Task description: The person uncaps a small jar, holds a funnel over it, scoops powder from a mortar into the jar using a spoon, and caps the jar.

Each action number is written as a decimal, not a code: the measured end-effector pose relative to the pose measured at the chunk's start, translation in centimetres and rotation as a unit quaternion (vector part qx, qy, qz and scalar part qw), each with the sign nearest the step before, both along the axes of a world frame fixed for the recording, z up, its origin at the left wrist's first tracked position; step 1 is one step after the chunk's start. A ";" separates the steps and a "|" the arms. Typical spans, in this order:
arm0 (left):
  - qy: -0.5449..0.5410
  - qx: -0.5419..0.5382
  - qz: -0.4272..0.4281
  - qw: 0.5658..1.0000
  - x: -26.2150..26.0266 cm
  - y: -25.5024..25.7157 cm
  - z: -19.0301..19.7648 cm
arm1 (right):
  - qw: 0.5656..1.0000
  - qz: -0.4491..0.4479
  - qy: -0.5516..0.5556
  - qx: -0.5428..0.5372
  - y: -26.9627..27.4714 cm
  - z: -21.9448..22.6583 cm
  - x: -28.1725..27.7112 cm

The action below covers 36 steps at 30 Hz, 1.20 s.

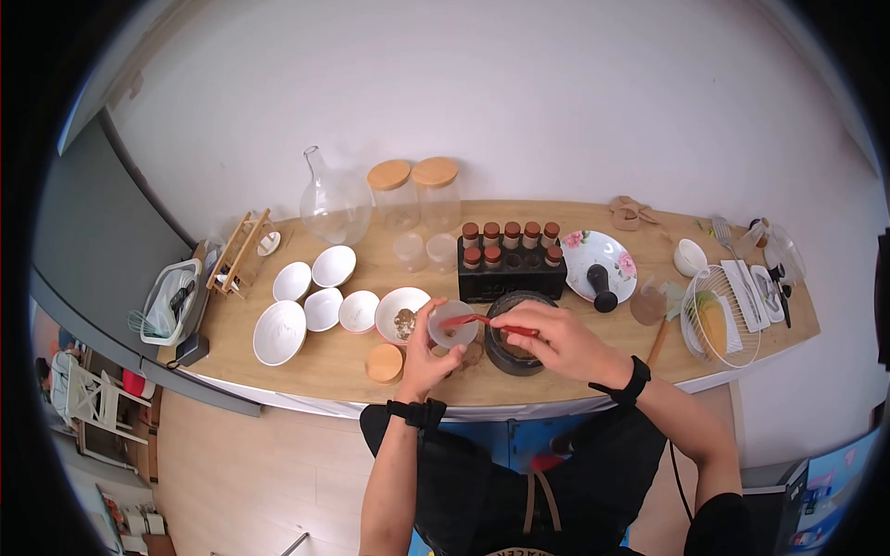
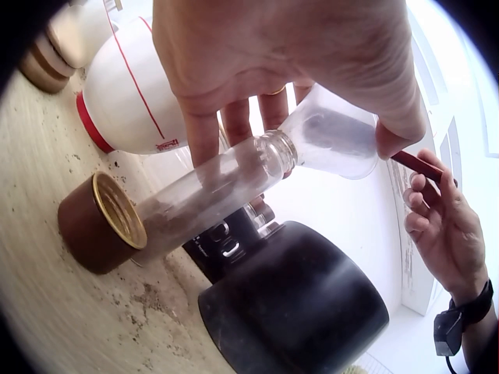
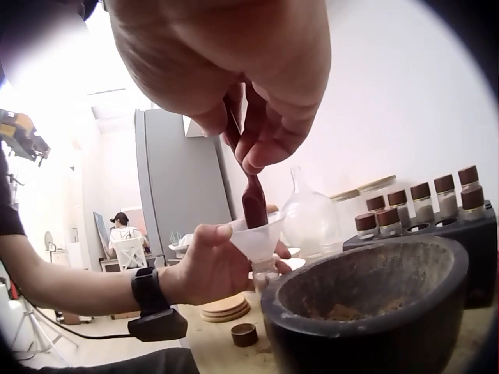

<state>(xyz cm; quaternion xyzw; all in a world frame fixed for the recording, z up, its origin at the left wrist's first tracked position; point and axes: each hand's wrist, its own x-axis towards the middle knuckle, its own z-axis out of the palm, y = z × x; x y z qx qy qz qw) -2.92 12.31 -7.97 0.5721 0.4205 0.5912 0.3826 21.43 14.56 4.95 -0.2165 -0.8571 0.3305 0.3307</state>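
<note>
We judge the small glass bottle light, slick and breakable: left hand curls round it and its white funnel, right hand pinching the red spoon.

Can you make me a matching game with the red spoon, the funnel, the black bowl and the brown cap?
Things:
1. red spoon
2. funnel
3. black mortar
4. brown cap

Places:
A. lying on the wooden counter
B. on the little glass bottle, held by the left hand
C. pinched in the right hand
D. standing on the counter with brown powder inside

Pairs: 1-C, 2-B, 3-D, 4-A
</note>
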 end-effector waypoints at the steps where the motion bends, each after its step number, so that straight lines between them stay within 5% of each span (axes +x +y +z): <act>1: 0.002 0.001 0.003 1.000 0.0 0.0 0.0 | 1.000 -0.016 -0.007 0.004 0.3 0.0 0.5; 5: -0.015 -0.032 -0.012 0.999 -0.1 -0.1 0.0 | 0.979 -0.103 0.101 -0.142 1.4 -0.1 3.6; 9: -0.017 -0.018 -0.008 1.000 0.0 0.0 0.0 | 0.981 -0.147 0.005 -0.126 2.3 -0.9 6.4; 11: -0.017 -0.015 -0.012 1.000 0.2 0.0 0.1 | 0.994 -0.054 -0.089 0.029 2.1 -2.0 6.7; 14: -0.026 -0.017 -0.002 1.000 0.2 0.0 0.2 | 0.987 -0.001 -0.160 0.019 1.4 -2.5 7.3; 19: -0.020 -0.025 -0.003 0.999 0.1 -0.1 0.2 | 0.988 -0.042 -0.125 -0.078 1.2 0.8 8.0; 23: -0.027 -0.040 -0.010 0.999 0.2 -0.3 0.5 | 0.981 0.019 -0.189 -0.033 1.5 0.5 7.2; 26: -0.026 -0.038 -0.003 0.999 -0.1 -0.1 0.9 | 0.989 -0.040 -0.144 0.006 2.3 -0.3 7.1; 29: 0.006 -0.032 -0.010 0.999 -0.6 0.0 1.0 | 0.985 -0.136 -0.053 -0.092 2.6 -0.4 8.5; 36: -0.027 -0.008 0.013 1.000 -1.0 0.1 1.5 | 0.962 -0.175 0.065 -0.201 2.1 -3.1 10.4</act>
